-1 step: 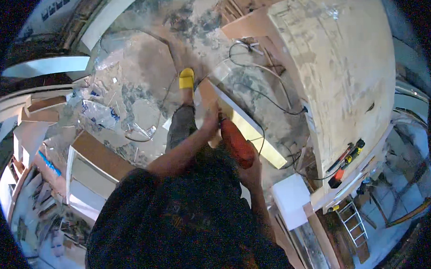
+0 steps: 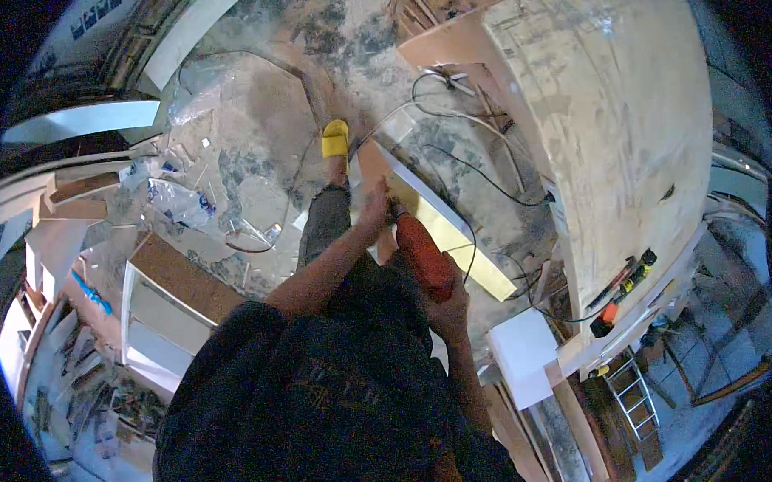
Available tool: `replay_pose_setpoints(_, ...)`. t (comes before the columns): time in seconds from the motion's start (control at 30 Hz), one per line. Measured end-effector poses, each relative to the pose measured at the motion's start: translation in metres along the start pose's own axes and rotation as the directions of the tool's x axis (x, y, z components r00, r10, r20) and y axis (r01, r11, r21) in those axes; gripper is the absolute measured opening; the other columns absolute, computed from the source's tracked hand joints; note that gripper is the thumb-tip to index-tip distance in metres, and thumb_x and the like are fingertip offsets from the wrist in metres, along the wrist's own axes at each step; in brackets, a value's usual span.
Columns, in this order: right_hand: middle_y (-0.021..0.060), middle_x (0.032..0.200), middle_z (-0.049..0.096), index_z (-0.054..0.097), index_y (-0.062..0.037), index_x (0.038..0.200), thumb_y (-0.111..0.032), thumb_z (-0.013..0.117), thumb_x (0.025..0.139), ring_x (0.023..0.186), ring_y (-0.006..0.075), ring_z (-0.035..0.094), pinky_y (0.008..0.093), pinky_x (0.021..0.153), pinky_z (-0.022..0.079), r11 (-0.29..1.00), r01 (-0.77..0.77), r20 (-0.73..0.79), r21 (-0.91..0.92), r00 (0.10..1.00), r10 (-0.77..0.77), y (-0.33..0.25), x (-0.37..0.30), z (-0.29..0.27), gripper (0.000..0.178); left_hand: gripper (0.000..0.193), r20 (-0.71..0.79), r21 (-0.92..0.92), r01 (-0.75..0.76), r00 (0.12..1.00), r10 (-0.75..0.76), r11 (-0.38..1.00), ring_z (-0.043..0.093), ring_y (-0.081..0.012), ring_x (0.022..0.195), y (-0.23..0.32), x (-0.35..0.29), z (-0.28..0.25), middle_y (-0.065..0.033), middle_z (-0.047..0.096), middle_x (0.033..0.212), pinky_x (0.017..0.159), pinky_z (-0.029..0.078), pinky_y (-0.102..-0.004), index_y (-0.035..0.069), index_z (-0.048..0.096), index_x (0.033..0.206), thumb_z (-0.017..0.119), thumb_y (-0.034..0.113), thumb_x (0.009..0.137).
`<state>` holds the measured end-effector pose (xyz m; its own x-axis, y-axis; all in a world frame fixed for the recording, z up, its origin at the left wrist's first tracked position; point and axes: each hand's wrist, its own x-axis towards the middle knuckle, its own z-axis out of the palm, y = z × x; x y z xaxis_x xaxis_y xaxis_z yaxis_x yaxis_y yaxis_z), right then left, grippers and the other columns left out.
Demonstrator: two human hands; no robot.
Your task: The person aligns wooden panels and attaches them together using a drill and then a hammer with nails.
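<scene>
My right hand grips the rear of a red-orange corded power drill. The drill slants away from me, its front end at a long wooden board piece with a pale yellow face and a white edge. By the drill's tip, my left hand is closed with its fingers together at the board; what it pinches there is too small to make out. A dark cord curves across the board beside the drill. My foot in a yellow slipper stands just beyond the board's far end.
To the right is a large wooden worktop with a yellow-and-black tool on it. A white block stands near its corner. Cables trail over the dusty floor. At left lie an open cabinet box and clear plastic wrapping.
</scene>
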<state>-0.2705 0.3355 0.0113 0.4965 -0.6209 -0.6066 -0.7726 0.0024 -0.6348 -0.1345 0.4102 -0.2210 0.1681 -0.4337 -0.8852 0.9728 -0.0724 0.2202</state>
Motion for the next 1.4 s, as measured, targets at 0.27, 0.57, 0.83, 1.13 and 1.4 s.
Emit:
replay_pose_setpoints(0.27,0.0245,0.117,0.062,0.039,-0.0074,0.14,-0.019,0.076,0.077,0.108,0.0352,0.064,0.0412,0.087,0.053,0.936,-0.334,-0.037,-0.109,0.943,0.332,-0.029,0.032,0.012,0.074,0.046,-0.105,0.569,0.348,0.93,-0.353,0.745,0.062,-0.0214,0.06,0.038,0.088,-0.034,-0.0052,0.062,0.075,0.053,0.052,-0.0396,0.005,0.063,0.099,0.051,0.048,0.092)
replay_pose_setpoints(0.57,0.0223,0.111,0.066,0.041,-0.0075,0.139,-0.013,0.075,0.077,0.102,0.0334,0.067,0.0398,0.082,0.055,0.98,-0.198,-0.1,-0.019,0.976,0.195,0.005,0.047,0.033,0.071,0.034,0.184,0.64,0.086,0.948,-0.261,0.763,0.067,-0.0208,0.063,0.0,0.154,-0.077,-0.0091,0.065,0.073,0.052,0.054,-0.0364,-0.002,0.064,0.094,0.054,0.031,0.095)
replay_pose_setpoints(0.83,0.0234,0.113,0.064,0.033,-0.0148,0.144,-0.018,0.07,0.077,0.097,0.0419,0.066,0.0473,0.081,0.055,0.977,-0.203,-0.094,-0.06,0.976,0.197,0.018,0.04,0.046,0.077,0.019,0.696,0.71,-0.703,0.708,-0.119,-0.03,0.069,-0.0263,0.073,0.026,0.14,-0.076,-0.0129,0.07,0.086,0.064,0.057,-0.0379,0.009,0.068,0.099,0.052,0.019,0.094)
replay_pose_setpoints(1.13,0.0188,0.117,0.064,0.041,-0.0141,0.14,-0.015,0.073,0.075,0.101,0.0361,0.066,0.0432,0.083,0.055,0.941,-0.331,-0.068,-0.07,0.943,0.327,0.005,0.042,0.052,0.073,0.038,-0.059,0.918,0.154,0.964,-0.259,0.367,0.067,-0.0181,0.062,0.01,0.166,-0.084,-0.0115,0.068,0.074,0.058,0.057,-0.032,0.0,0.067,0.084,0.059,0.036,0.093)
replay_pose_setpoints(1.4,0.0177,0.121,0.062,0.042,-0.0136,0.14,-0.013,0.073,0.074,0.102,0.0342,0.067,0.0402,0.083,0.056,0.98,-0.198,-0.149,-0.021,0.97,0.193,0.014,0.036,0.06,0.073,0.045,0.025,0.753,0.232,0.925,-0.38,0.616,0.064,-0.0155,0.055,0.016,0.144,-0.066,-0.009,0.068,0.071,0.051,0.056,-0.0296,0.0,0.067,0.079,0.058,0.042,0.093)
